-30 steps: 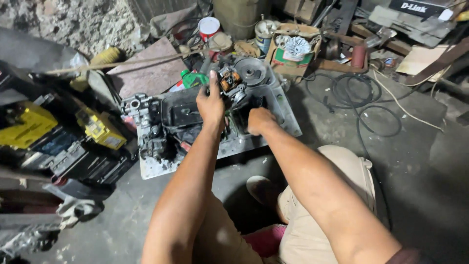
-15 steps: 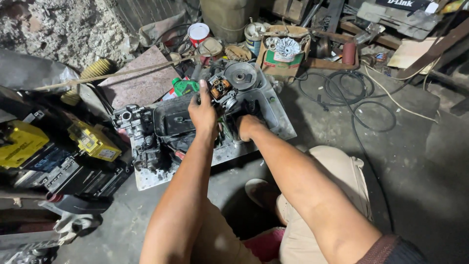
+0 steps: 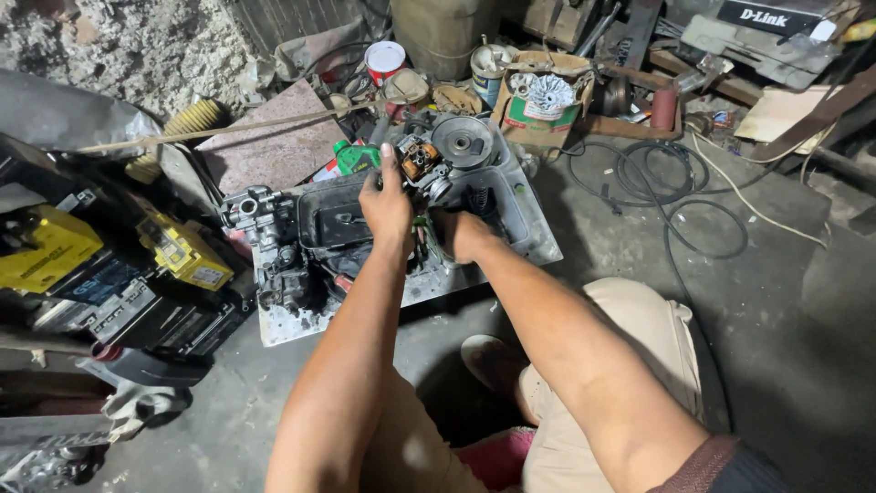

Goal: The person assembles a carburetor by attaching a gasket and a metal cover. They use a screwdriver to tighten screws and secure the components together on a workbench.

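A greasy engine (image 3: 319, 233) lies in pieces on a white metal tray (image 3: 301, 324) on the concrete floor in front of me. My left hand (image 3: 388, 205) grips the top of the engine beside a part with orange windings (image 3: 420, 160) and a round grey pulley (image 3: 461, 141). My right hand (image 3: 456, 233) reaches down into the engine next to a coil spring (image 3: 481, 199); its fingers are hidden inside. A grey cylinder head (image 3: 255, 215) sits at the tray's left end.
Yellow and black boxes (image 3: 119, 265) are stacked at the left. A cardboard box (image 3: 547, 100) with a metal fan wheel, tins and a red-lidded can (image 3: 384, 59) stand behind the tray. Black cables (image 3: 666, 183) coil on the floor at the right. My knee (image 3: 639, 329) is below.
Both hands stay on the engine. My left hand has shifted slightly up toward the orange-wound part, and the head camera has moved a little.
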